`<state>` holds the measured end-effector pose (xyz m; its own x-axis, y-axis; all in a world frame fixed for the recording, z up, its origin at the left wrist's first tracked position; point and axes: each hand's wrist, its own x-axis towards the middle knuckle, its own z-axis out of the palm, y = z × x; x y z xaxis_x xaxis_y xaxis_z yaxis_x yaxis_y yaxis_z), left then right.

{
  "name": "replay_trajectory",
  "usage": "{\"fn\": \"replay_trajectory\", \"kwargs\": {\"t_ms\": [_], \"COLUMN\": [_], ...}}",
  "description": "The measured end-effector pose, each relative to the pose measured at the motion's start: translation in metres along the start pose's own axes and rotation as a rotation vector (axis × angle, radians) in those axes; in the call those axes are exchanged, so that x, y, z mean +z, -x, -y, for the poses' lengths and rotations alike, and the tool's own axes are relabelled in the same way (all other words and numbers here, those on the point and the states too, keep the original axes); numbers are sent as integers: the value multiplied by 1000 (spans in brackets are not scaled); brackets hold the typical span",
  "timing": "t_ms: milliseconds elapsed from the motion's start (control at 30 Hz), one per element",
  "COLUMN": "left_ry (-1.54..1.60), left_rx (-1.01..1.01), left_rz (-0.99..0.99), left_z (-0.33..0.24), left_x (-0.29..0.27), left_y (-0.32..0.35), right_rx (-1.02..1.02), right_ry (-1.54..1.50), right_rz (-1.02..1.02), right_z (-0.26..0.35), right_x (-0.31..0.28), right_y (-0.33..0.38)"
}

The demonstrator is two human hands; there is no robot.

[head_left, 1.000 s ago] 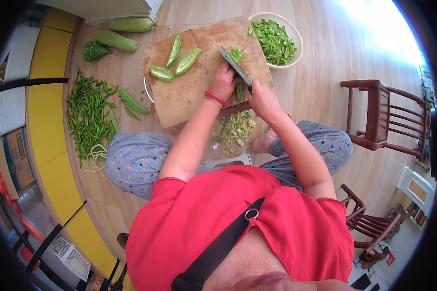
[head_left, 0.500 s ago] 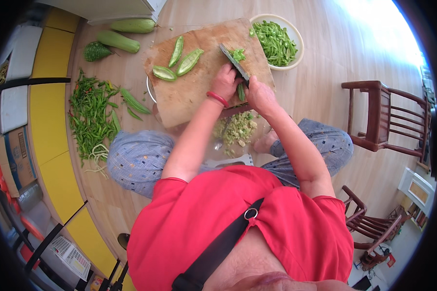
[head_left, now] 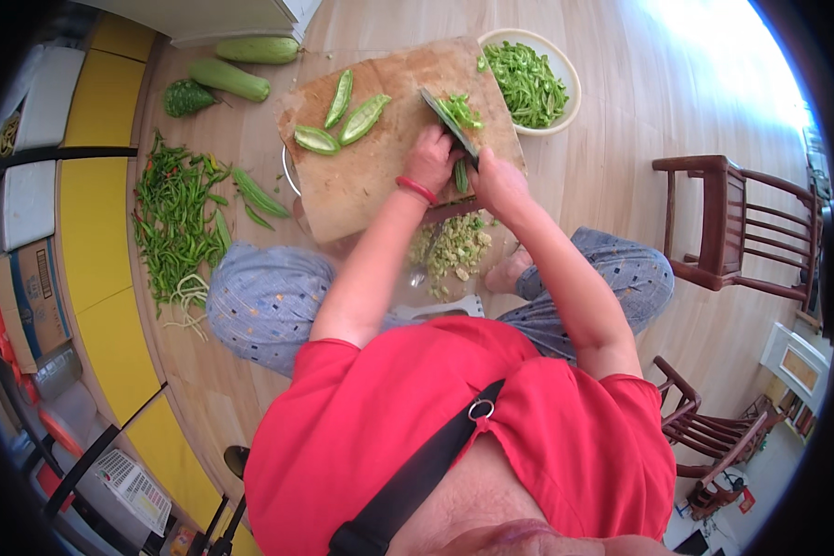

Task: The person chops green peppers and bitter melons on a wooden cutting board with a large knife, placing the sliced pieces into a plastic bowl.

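My right hand [head_left: 501, 183] grips the handle of a kitchen knife [head_left: 448, 115], its dark blade slanting across the right part of a wooden cutting board [head_left: 371, 181]. Close against the blade, my left hand [head_left: 430, 159] presses a green bitter melon piece [head_left: 461, 176] to the board; its fingers are curled and partly hidden. Fresh thin green slices [head_left: 462, 110] lie just beyond the blade. Three hollowed bitter melon pieces [head_left: 362, 120] rest on the board's left half. Past the board's right corner stands a pale bowl [head_left: 573, 93] heaped with cut green strips [head_left: 526, 88].
Scooped-out pith and seeds [head_left: 461, 246] lie below the board, between my legs. Left on the floor are a pile of green and red chillies [head_left: 178, 218], a whole bitter melon [head_left: 259, 193], pale green gourds [head_left: 230, 80] and a dark green gourd [head_left: 187, 97]. Wooden chairs [head_left: 725, 222] stand at right.
More green slices have gathered beyond the blade. The knife and both hands have shifted only slightly.
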<state>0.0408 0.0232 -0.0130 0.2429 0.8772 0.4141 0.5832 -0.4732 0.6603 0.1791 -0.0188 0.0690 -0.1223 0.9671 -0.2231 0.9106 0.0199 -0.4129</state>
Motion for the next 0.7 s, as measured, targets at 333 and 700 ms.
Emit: {"fn": "replay_trajectory", "kwargs": {"t_ms": [333, 700], "left_ry": [-61, -48], "left_rx": [-45, 16], "left_rz": [-9, 206], "left_z": [-2, -12], "left_x": [-2, -17], "left_y": [2, 7], "right_rx": [76, 56], "right_ry": [31, 0], "right_rz": [80, 31], "right_z": [6, -1], "right_x": [3, 15], "right_y": [-1, -8]}}
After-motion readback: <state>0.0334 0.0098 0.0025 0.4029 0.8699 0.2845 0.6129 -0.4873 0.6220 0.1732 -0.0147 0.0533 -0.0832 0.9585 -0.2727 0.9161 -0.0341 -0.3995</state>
